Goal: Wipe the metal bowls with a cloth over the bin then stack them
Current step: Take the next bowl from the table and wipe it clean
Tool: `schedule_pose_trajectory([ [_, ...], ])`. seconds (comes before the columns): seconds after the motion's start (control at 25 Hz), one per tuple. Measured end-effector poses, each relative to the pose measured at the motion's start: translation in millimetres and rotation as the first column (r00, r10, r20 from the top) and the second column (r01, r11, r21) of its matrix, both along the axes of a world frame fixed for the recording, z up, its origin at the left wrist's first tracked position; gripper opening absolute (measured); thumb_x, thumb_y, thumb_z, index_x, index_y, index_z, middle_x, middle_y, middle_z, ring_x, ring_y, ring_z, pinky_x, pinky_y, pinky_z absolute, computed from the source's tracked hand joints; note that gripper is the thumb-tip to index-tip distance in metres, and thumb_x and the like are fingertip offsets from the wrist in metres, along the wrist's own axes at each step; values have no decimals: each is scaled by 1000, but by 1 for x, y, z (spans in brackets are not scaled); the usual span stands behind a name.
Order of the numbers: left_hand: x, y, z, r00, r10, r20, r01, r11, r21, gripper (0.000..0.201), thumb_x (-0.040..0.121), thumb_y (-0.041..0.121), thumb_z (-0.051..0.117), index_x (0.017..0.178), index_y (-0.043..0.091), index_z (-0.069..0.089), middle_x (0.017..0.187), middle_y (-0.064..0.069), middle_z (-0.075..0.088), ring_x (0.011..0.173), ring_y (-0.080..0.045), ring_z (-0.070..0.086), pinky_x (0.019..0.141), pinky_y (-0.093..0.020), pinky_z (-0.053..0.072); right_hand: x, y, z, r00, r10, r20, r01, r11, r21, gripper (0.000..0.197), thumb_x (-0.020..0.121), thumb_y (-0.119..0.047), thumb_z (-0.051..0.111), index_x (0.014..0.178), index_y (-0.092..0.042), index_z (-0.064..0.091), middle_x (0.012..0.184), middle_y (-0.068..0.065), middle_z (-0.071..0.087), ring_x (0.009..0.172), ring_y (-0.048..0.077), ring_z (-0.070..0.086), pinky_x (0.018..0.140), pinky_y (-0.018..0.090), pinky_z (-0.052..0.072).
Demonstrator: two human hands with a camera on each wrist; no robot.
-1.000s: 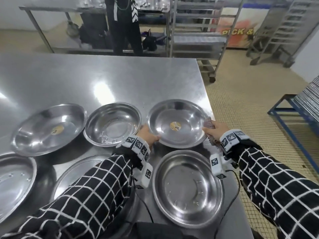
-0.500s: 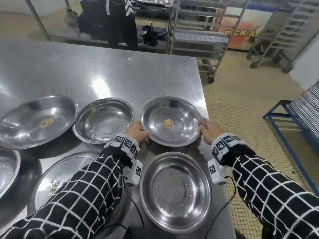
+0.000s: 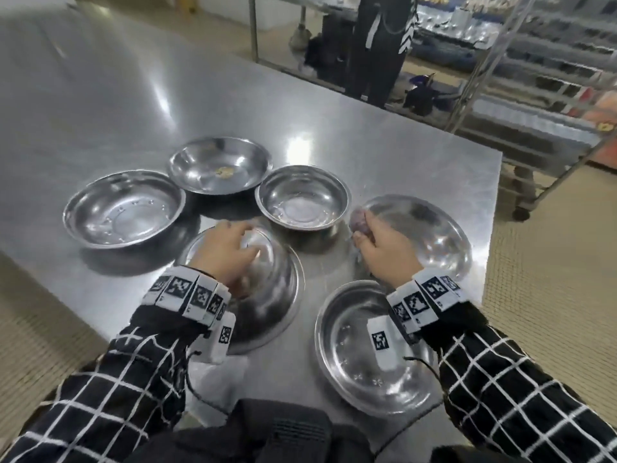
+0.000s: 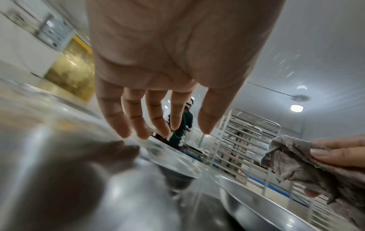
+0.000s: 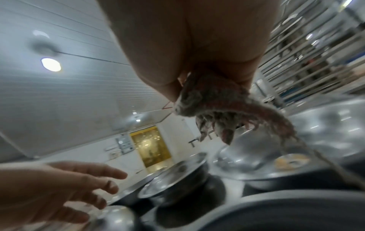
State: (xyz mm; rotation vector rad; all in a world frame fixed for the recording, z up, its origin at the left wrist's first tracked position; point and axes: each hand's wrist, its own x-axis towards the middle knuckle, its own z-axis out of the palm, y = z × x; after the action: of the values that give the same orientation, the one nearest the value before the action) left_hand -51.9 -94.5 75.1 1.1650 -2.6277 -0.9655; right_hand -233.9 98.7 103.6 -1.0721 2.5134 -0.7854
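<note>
Several metal bowls stand on the steel table [image 3: 384, 135]. My left hand [image 3: 233, 237] hovers open, fingers [image 4: 136, 123] spread, just above the near-left bowl [image 3: 267, 302]. My right hand [image 3: 374, 238] grips a crumpled grey-pink cloth [image 3: 359, 218] at the left rim of the blurred right bowl [image 3: 430, 235]. The cloth [image 5: 217, 101] bulges from the fist, and the left wrist view shows this cloth [image 4: 296, 164] pinched by fingers [image 4: 335, 154]. A small bowl [image 3: 303, 198] sits between the hands. The near-right bowl [image 3: 360, 355] lies under my right wrist.
A far bowl [image 3: 218, 165] holds yellowish residue; another bowl [image 3: 123, 208] sits at the left. The table ends at its right edge [image 3: 494, 212] over tiled floor. A person in black [image 3: 377, 45] and a wheeled rack [image 3: 534, 95] stand behind.
Both hands have let go of the right bowl's rim. My left hand moved left over the near-left bowl; my right hand with the cloth shifted to the bowl's left side. The view swung left.
</note>
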Motion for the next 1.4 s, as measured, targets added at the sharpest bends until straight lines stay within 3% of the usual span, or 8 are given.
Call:
schedule_pose_trajectory([
  [0.2,73,-16,-19,982,180,56,-184,980,72,50,81,46,48,124,20,55,126,-15,51,119,-34,48,102,-43,38,43,-60,-18,987,107,116,-123,982,142,26,97,-25,42,121,-21,50,98,2,52,99,27,57,91,30,43],
  [0.44,110,-11,-31,965,235,-119,-211,959,190,42,94,16,55,135,11,49,115,0,53,112,-18,50,92,-24,34,95,-95,-43,965,118,233,-160,972,170,17,96,-12,38,106,-15,51,96,12,62,84,31,61,91,41,47],
  [0.56,137,-13,-33,929,336,-152,-279,910,308,52,92,21,62,139,9,44,122,4,48,115,-13,48,96,-23,34,115,-97,-38,978,157,135,-187,952,244,29,99,-15,36,125,-11,49,116,17,60,108,33,57,90,34,42],
  [0.72,184,-20,-37,921,358,-154,-281,883,375,53,91,26,63,138,11,46,125,4,48,113,-12,47,91,-21,35,159,-95,-43,979,132,153,-166,958,235,30,99,-16,34,126,-10,46,117,16,60,109,33,56,88,34,42],
  [0.8,199,-29,-42,907,385,-173,-268,843,466,61,86,31,67,139,11,45,131,2,50,113,-14,50,90,-24,39,178,-89,-52,981,78,180,-116,970,212,27,99,-16,31,122,-14,44,110,16,61,104,32,59,89,34,44],
  [1.0,231,-59,-63,950,308,52,-280,764,582,147,30,88,68,151,23,15,154,-12,27,130,-35,44,99,-52,46,239,-74,-79,941,-174,289,189,982,-22,19,91,-31,29,106,-24,39,88,14,58,89,37,63,82,49,52],
  [1.16,241,-67,-70,937,348,-23,-215,629,747,154,25,82,77,151,19,17,154,-14,28,129,-39,44,98,-54,47,283,-63,-92,845,-354,400,430,895,-118,47,98,-38,31,142,-21,37,132,11,52,125,32,49,108,46,36],
  [1.4,243,-44,-44,934,313,-173,-124,735,666,127,43,87,54,140,5,38,130,-22,55,113,-45,57,93,-51,48,327,-41,-87,721,-512,467,660,712,-238,45,103,-28,33,146,-18,35,145,4,45,133,24,41,113,34,28],
])
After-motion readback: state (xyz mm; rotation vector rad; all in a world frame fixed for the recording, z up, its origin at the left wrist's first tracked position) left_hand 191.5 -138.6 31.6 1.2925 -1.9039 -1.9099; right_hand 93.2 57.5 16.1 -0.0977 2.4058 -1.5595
